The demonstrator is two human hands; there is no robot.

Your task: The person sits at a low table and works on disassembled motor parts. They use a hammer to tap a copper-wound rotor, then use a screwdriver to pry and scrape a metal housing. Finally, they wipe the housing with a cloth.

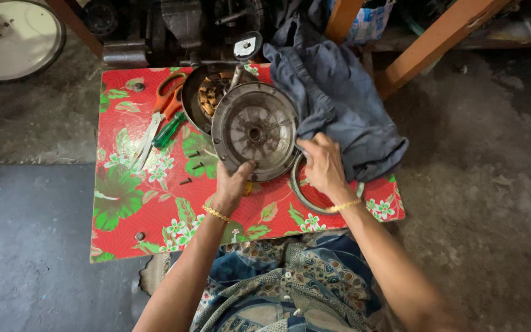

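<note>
A round grey metal housing (255, 130), dish-shaped with ribs and a centre hole, stands tilted on a small table with a red floral cover (136, 203). My left hand (233, 183) grips its lower rim from below. My right hand (321, 165) presses on a crumpled blue-grey cloth (339, 98) just right of the housing. A thin metal ring (307, 198) lies on the cover under my right wrist.
Orange-handled scissors (158, 117) and a green-handled screwdriver (168, 130) lie left of the housing. A dark bowl (199, 98) of small brown parts sits behind it. Loose screws (185, 181) dot the cover. A white disc (13, 37) lies on the floor far left; wooden legs (437, 37) stand at right.
</note>
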